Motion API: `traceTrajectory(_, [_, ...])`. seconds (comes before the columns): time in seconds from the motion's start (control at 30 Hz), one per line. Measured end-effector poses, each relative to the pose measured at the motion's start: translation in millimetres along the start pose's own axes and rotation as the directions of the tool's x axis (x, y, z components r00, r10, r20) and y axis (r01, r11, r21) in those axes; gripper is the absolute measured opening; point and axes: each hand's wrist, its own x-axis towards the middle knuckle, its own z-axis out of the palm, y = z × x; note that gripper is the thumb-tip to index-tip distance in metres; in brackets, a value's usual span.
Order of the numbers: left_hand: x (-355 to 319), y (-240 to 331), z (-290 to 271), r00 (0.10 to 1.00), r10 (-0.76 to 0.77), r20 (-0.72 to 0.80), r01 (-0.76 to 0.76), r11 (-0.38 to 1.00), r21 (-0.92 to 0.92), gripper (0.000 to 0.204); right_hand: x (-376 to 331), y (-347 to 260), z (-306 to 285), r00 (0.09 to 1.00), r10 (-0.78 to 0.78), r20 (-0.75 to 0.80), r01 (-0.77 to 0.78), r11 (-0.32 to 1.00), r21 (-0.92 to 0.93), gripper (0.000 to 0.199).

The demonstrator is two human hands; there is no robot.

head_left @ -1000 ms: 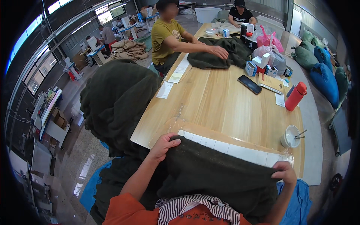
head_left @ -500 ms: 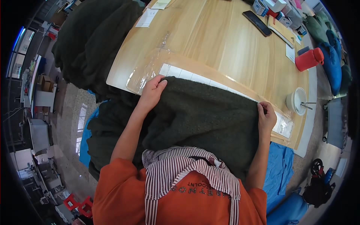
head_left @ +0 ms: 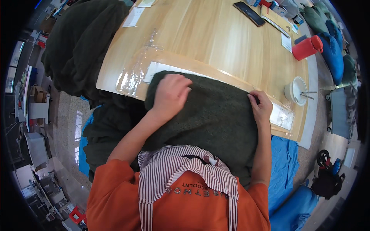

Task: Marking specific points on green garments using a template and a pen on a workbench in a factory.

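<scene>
A dark green fuzzy cloth [head_left: 212, 111] lies over the near edge of the wooden table [head_left: 185, 34] and hangs down toward my apron. On its upper left part rests my left hand [head_left: 172, 94], palm down, fingers slightly bent and the thumb apart. My right hand [head_left: 262, 107] pinches the cloth's right edge near its far corner, between thumb and fingers. Along the cloth's far edge runs a white strip [head_left: 281, 115], taped down under clear film; the cloth covers its middle.
More dark green cloth [head_left: 81, 50] is heaped at the left. A white tub [head_left: 296, 91] with metal tools, a red bottle [head_left: 307, 48], a phone [head_left: 249, 14] and a tan notebook [head_left: 275, 21] stand or lie at right. Blue sheeting [head_left: 283, 165] hangs below the table.
My left hand has let go of the cloth's far left corner and moved right onto its surface. My right hand still holds the right edge. The view has shifted slightly.
</scene>
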Motion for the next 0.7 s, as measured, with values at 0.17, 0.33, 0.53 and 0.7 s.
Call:
traceTrajectory(0.17, [-16,30,36,0.951,0.067,0.301,-0.088,0.994,0.057,0.043,-9,-1,-9,0.999,-0.031,0.011,0.031,0.999,-0.015,0.013])
traceTrajectory(0.33, [-34,24,32,0.942,0.084,0.326,-0.107,0.993,0.055,0.044,-31,20,-45,0.925,0.256,-0.281,-0.218,0.963,0.160,0.013])
traceTrajectory(0.53, [-18,36,44,0.962,0.137,0.235,-0.129,0.990,-0.049,0.042,-13,47,-110,0.796,0.296,-0.529,-0.388,0.919,-0.070,0.054])
traceTrajectory(0.7, [-12,42,56,0.924,0.194,0.331,-0.196,0.980,-0.026,0.045,15,65,-122,0.942,0.107,-0.319,-0.215,0.921,-0.324,0.025])
